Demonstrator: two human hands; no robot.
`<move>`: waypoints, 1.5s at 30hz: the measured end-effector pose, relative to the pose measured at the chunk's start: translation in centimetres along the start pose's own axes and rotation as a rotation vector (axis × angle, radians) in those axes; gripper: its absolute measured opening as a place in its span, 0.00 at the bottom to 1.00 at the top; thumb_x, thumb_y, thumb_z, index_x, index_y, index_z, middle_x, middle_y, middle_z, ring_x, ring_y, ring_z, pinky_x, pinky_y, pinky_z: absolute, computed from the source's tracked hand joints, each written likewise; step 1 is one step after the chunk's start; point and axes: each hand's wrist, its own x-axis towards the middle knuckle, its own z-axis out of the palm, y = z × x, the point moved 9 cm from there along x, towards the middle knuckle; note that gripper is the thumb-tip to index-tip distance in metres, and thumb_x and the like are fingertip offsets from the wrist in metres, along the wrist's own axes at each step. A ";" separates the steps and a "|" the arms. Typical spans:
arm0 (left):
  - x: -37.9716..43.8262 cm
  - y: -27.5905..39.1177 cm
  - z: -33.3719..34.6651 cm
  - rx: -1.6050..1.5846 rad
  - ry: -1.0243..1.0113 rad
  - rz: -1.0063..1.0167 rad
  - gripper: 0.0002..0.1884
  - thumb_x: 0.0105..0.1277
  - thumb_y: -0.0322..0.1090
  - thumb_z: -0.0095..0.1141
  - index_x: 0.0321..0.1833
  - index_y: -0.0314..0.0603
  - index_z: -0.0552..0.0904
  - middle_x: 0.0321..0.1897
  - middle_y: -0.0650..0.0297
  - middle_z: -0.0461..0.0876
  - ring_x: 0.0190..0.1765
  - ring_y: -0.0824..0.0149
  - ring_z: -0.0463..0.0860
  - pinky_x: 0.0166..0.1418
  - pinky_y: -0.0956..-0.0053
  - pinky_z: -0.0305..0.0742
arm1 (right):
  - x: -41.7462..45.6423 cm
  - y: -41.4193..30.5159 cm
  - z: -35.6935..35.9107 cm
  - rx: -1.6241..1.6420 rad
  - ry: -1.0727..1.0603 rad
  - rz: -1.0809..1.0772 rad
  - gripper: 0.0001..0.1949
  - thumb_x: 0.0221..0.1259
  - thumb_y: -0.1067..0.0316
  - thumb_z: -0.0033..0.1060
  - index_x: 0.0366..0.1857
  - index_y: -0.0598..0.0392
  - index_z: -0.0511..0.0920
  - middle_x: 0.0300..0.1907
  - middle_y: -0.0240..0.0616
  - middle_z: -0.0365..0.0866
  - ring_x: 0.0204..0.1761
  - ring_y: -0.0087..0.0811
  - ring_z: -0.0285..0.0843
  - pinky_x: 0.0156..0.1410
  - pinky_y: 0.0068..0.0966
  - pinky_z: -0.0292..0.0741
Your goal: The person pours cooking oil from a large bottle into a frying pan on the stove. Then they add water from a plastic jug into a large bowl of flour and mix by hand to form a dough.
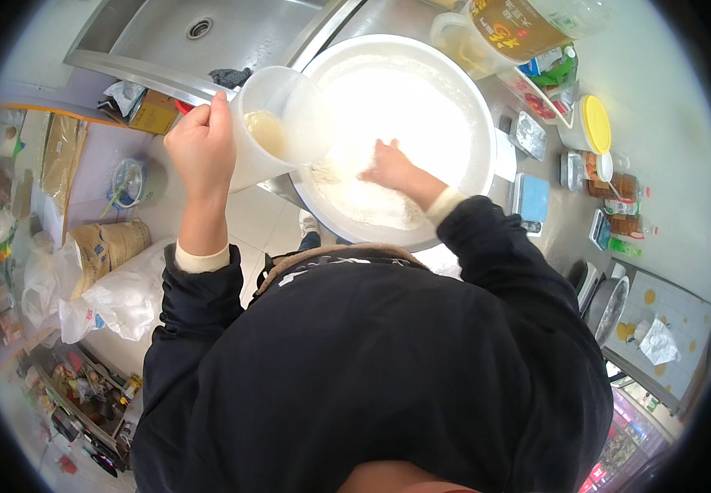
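My left hand (203, 145) is closed around the handle of a translucent plastic measuring jug (263, 166), which tilts over the left rim of a large white basin (485, 142). Some pale yellowish liquid (266, 132) shows inside the jug. White flour (386, 206) fills much of the basin, partly washed out by glare. My right hand (390, 165) is in the basin with its fingers at the flour, partly spread; nothing is seen held in it. The fingertips are hard to make out against the bright flour.
A steel sink (226, 37) lies beyond the jug, with a dark scouring pad (230, 77) near its edge. At the right, the steel counter holds a blue-topped scale (532, 197), a yellow-lidded tub (596, 124) and a large oil bottle (509, 28). Sacks (109, 246) stand at the left.
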 end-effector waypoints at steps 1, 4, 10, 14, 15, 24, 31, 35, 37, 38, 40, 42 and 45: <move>0.1 0.0 0.1 0.003 -0.014 -0.003 0.19 0.65 0.37 0.57 0.21 0.27 0.77 0.12 0.70 0.67 0.21 0.79 0.62 0.25 0.77 0.59 | 0.5 -1.8 -1.0 0.000 0.075 -0.048 0.36 0.50 0.52 0.69 0.63 0.58 0.67 0.61 0.60 0.66 0.64 0.58 0.61 0.68 0.45 0.62; 0.2 0.2 0.4 -0.004 -0.054 -0.010 0.20 0.66 0.37 0.57 0.19 0.28 0.73 0.12 0.72 0.65 0.21 0.79 0.61 0.24 0.77 0.57 | 2.8 -3.4 -4.2 -0.090 0.290 -0.189 0.28 0.49 0.59 0.70 0.56 0.57 0.73 0.57 0.58 0.69 0.62 0.57 0.63 0.65 0.44 0.65; -0.6 0.4 -0.6 -0.126 0.036 0.031 0.23 0.63 0.33 0.59 0.13 0.31 0.65 0.09 0.67 0.55 0.18 0.76 0.54 0.20 0.74 0.51 | 2.4 9.1 -8.9 -0.153 0.338 0.071 0.34 0.46 0.52 0.72 0.57 0.58 0.72 0.53 0.52 0.74 0.59 0.51 0.68 0.65 0.41 0.66; -1.1 0.1 -0.5 -0.101 0.001 0.023 0.21 0.65 0.33 0.58 0.17 0.30 0.69 0.11 0.72 0.60 0.20 0.79 0.57 0.22 0.77 0.53 | -2.2 10.5 -3.3 0.412 0.112 0.259 0.36 0.55 0.54 0.66 0.61 0.71 0.65 0.58 0.61 0.71 0.61 0.47 0.70 0.65 0.35 0.69; -1.2 0.1 -0.2 -0.084 -0.024 0.018 0.20 0.66 0.34 0.57 0.18 0.29 0.71 0.12 0.74 0.62 0.21 0.80 0.58 0.23 0.78 0.54 | -2.0 10.1 -0.7 0.648 0.037 0.258 0.36 0.58 0.55 0.63 0.63 0.72 0.62 0.60 0.61 0.69 0.62 0.45 0.70 0.64 0.34 0.70; -1.6 0.6 -1.4 -0.078 0.041 0.077 0.21 0.62 0.31 0.59 0.15 0.30 0.66 0.08 0.65 0.57 0.16 0.76 0.55 0.19 0.73 0.52 | -5.8 4.7 -8.5 1.396 0.032 0.143 0.24 0.67 0.61 0.52 0.59 0.69 0.68 0.57 0.51 0.75 0.47 0.39 0.82 0.47 0.30 0.82; -2.1 0.9 -1.2 -0.095 0.044 0.109 0.21 0.62 0.31 0.59 0.15 0.30 0.66 0.09 0.61 0.59 0.16 0.74 0.55 0.20 0.72 0.53 | -7.2 5.6 5.0 1.633 -0.105 0.561 0.21 0.73 0.60 0.39 0.61 0.66 0.68 0.59 0.48 0.75 0.60 0.40 0.74 0.62 0.36 0.74; -2.4 1.6 -0.7 -0.043 0.009 0.121 0.21 0.62 0.30 0.59 0.15 0.30 0.65 0.09 0.60 0.59 0.16 0.72 0.55 0.20 0.72 0.54 | -3.2 -3.3 4.2 2.112 -0.248 0.274 0.21 0.73 0.60 0.35 0.60 0.64 0.69 0.60 0.46 0.73 0.61 0.43 0.72 0.64 0.42 0.71; -2.4 1.9 -0.4 -0.019 -0.010 0.143 0.21 0.61 0.30 0.60 0.14 0.31 0.66 0.09 0.60 0.59 0.16 0.70 0.55 0.20 0.71 0.54 | 0.4 -4.9 2.6 2.279 -0.245 0.082 0.20 0.73 0.61 0.35 0.59 0.63 0.70 0.60 0.47 0.74 0.60 0.43 0.73 0.65 0.42 0.70; -2.5 2.2 -0.3 0.012 -0.017 0.164 0.21 0.61 0.30 0.60 0.14 0.31 0.66 0.09 0.59 0.60 0.15 0.68 0.56 0.20 0.70 0.54 | 1.8 -4.7 1.5 2.355 -0.164 0.087 0.19 0.72 0.62 0.37 0.59 0.63 0.70 0.59 0.48 0.74 0.60 0.44 0.73 0.65 0.43 0.70; -2.8 3.2 -0.3 0.074 -0.019 0.238 0.20 0.59 0.30 0.61 0.13 0.32 0.66 0.09 0.58 0.62 0.14 0.65 0.59 0.20 0.69 0.56 | 3.8 -3.4 -1.5 2.427 -0.006 0.053 0.18 0.71 0.65 0.38 0.57 0.65 0.70 0.57 0.51 0.75 0.58 0.45 0.75 0.64 0.43 0.72; -3.5 4.8 0.1 0.132 -0.010 0.344 0.19 0.56 0.29 0.62 0.13 0.35 0.67 0.09 0.58 0.65 0.14 0.61 0.62 0.20 0.68 0.57 | 5.0 0.5 -3.8 2.346 0.109 0.016 0.18 0.70 0.65 0.40 0.56 0.66 0.69 0.56 0.52 0.75 0.55 0.46 0.77 0.62 0.44 0.74; -4.9 7.5 1.0 0.239 -0.023 0.597 0.18 0.52 0.30 0.63 0.11 0.40 0.68 0.10 0.59 0.67 0.15 0.58 0.68 0.20 0.67 0.60 | 2.8 7.7 -6.5 1.837 0.363 0.193 0.20 0.68 0.62 0.48 0.55 0.69 0.71 0.55 0.52 0.76 0.53 0.47 0.78 0.58 0.43 0.75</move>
